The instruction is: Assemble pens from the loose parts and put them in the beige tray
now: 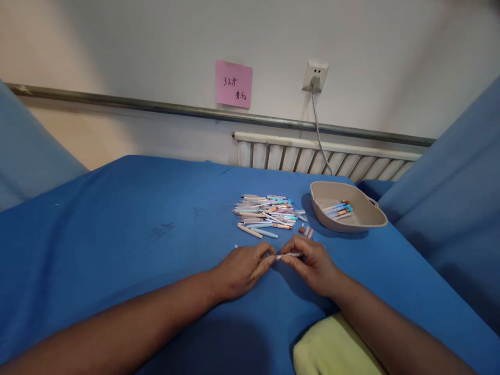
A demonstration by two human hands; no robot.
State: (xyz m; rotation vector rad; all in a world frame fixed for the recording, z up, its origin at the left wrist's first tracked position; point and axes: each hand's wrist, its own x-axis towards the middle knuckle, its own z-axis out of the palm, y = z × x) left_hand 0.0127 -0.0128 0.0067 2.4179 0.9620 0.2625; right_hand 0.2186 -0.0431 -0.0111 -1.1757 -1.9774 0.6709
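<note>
Between my two hands is a slim pen (278, 257), held roughly level above the blue cloth. My left hand (242, 268) pinches its left end, and the fingers of my right hand (312, 263) are closed round the right part. Much of the pen is hidden by my fingers. Just beyond my hands lies a pile of pens and pen parts (265, 211) in pale blue, peach, white and brown. A few short pen pieces (307, 230) lie beside the pile, near my right hand.
A beige plastic basin (351, 224) at the right holds several pens (339, 210). Blue cloth (136, 234) covers the surface. A yellow-green towel (332, 349) lies by my right forearm. Behind are a radiator (281, 153), a metal rail (164, 107), a plugged socket (315, 76) and a pink note (234, 84).
</note>
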